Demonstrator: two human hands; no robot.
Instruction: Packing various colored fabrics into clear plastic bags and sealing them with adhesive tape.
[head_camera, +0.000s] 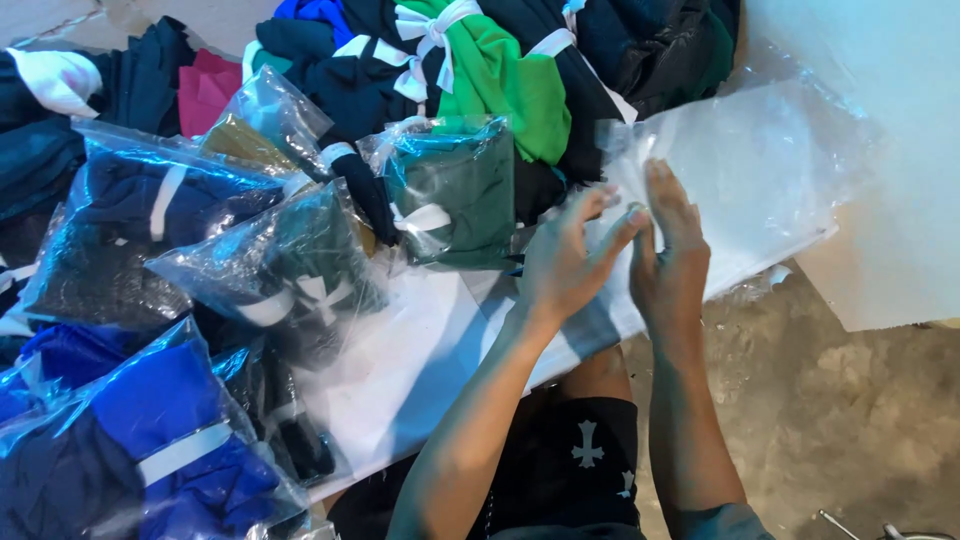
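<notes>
Clear plastic bag (740, 180) lies on the white board (400, 370), bagged garments (450, 190) crowding its left edge, bare floor (840, 420) right; your left hand (560, 265) and right hand (672, 262) pinch its near edge.

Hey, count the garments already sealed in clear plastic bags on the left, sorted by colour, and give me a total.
Dark green bagged garments: 2
Navy bagged garments: 1
Bright blue bagged garments: 1
Olive bagged garments: 1
Total: 5 that show clearly; others at the edges are too hidden to count.
</notes>
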